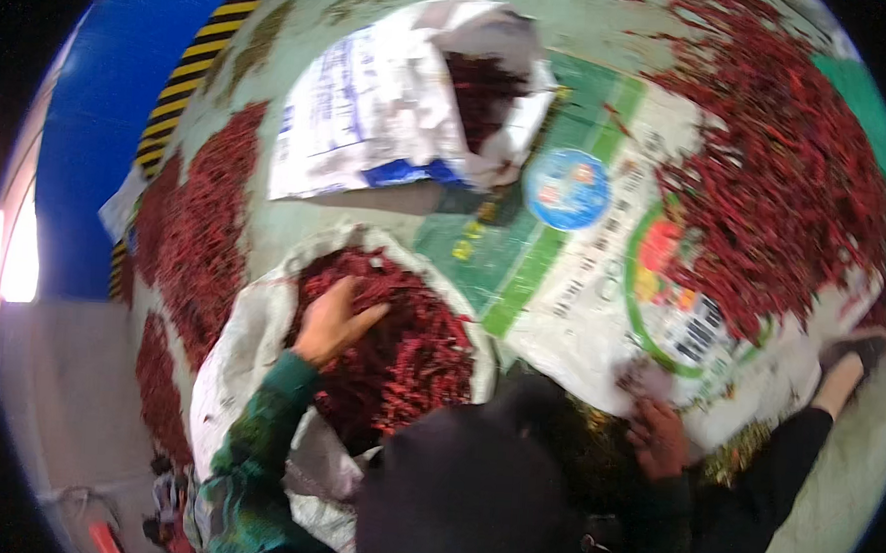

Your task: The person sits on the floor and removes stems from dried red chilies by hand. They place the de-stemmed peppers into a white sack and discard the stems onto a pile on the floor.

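Observation:
My left hand [332, 323], in a green patterned sleeve, rests on dried red chilies [425, 331] inside a white woven sack [234, 351]. Its thumb stands apart from the fingers, and the fingertips are partly lost among the chilies. Lower right, my right hand [658, 440] is over the near edge of a flattened printed sack [575, 334], with its fingers bent. A blurred pale pinkish patch [644, 379] lies just beyond these fingers; whether they hold it is unclear. A large heap of dried red chilies [770, 163] covers the far right of the flattened sack.
Another white sack [346, 121] lies on its side beyond, its mouth showing dark red contents. More red chilies [210, 234] are heaped on the floor at left, near a blue panel [104, 149] with yellow-black striped edging. A dark-trousered leg [778, 474] stretches out at right.

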Demonstrator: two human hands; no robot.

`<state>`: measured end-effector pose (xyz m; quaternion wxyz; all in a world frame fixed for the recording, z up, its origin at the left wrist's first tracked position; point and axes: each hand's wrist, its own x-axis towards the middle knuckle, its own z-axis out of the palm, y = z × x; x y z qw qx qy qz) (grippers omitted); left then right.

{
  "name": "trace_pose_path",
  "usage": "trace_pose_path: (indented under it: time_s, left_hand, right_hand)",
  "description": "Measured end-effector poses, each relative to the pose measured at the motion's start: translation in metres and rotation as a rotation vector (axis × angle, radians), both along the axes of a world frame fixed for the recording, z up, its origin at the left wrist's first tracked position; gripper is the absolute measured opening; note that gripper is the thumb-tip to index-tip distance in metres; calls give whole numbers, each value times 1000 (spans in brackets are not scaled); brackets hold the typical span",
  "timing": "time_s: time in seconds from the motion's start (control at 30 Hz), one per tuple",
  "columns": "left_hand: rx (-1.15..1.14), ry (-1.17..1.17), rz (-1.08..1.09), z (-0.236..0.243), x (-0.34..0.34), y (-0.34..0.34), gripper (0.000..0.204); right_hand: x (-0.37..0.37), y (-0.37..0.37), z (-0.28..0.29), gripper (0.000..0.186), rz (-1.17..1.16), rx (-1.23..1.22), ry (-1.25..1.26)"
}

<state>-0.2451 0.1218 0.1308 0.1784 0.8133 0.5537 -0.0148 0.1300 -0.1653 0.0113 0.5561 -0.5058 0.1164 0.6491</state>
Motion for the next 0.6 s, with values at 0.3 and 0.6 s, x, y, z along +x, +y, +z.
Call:
trace_pose_path:
  time_s: [0.3,0.6]
  left_hand:
    - [-145,447,16,-16,-79,-51,50]
    - [211,241,-296,-9,-56,-38,36]
  right_hand:
    - [-7,-17,4,29,607,370,-1241]
    - [94,-23,-36,33,248,-278,-1906]
